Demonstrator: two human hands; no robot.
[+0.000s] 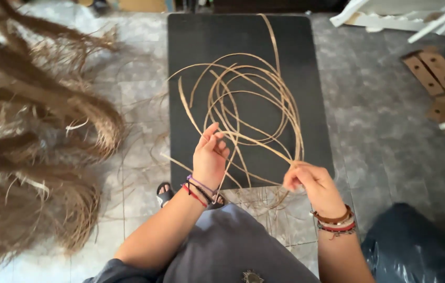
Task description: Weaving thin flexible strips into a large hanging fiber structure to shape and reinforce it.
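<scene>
Person is sitting, grey clothing filling the near edge, both forearms reaching forward, bracelets on each wrist. A sandalled foot is showing just below the left hand.

The left hand is lifting with fingers half curled and the fingertips pinching thin strips; it looks closed on a strand or two, though exactly how many I cannot tell. The right hand is bunching into a loose fist, gripping the near ends of the same strips where they are crossing. The hands are apart, with strands running between them.

Beyond the hands the strips are looping out in a loose tangle over a black board, one long strand trailing toward the board's far edge. Nothing woven or knotted is showing: the strips are lying as open coils, so my judgement is the work is sitting at an early stage, with sorting or separating going on and any shaping yet to be done.

To the left of the left hand a big heap of dried fibre is spreading across the tiled floor, looking mostly unworked. To the right of the right hand a dark plastic bag is slumping near the knee. Farther right, cardboard pieces and white furniture parts are lying at the far corner.
</scene>
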